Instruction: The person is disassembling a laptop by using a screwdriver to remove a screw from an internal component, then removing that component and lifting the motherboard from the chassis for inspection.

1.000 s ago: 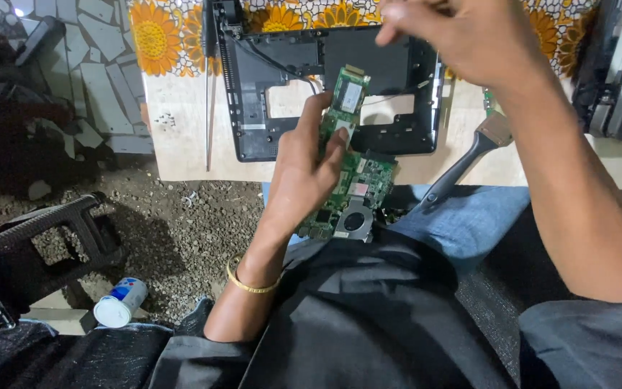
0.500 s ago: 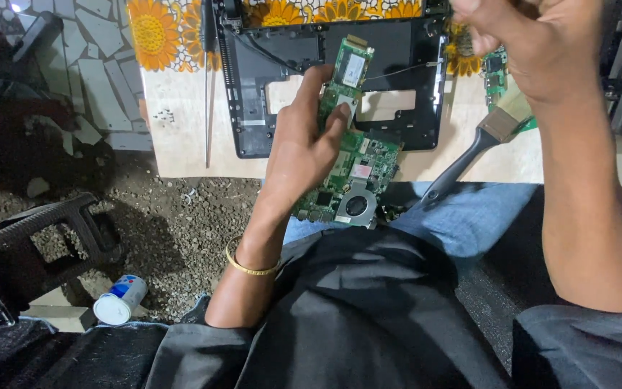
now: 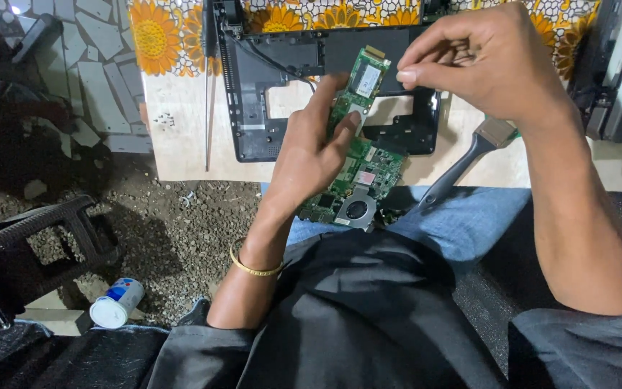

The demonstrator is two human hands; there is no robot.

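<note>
- While the left hand [image 3: 311,155] wraps its grip around a green laptop motherboard [image 3: 358,155], the board stands tilted over the person's lap, its top end above the worktop [image 3: 181,144].
- The right hand [image 3: 480,61] hovers just beside the board's upper end, thumb and forefinger pinched narrow; whether they hold anything, I cannot tell.
- Behind the board lies a black laptop base shell [image 3: 268,94], open and bare inside, on the worktop.
- A paintbrush [image 3: 469,155] rests at the worktop's edge, under the right wrist.
- A flowered cloth [image 3: 160,36] covers the far side.
- A small can [image 3: 116,302] lies on the gravel floor.
</note>
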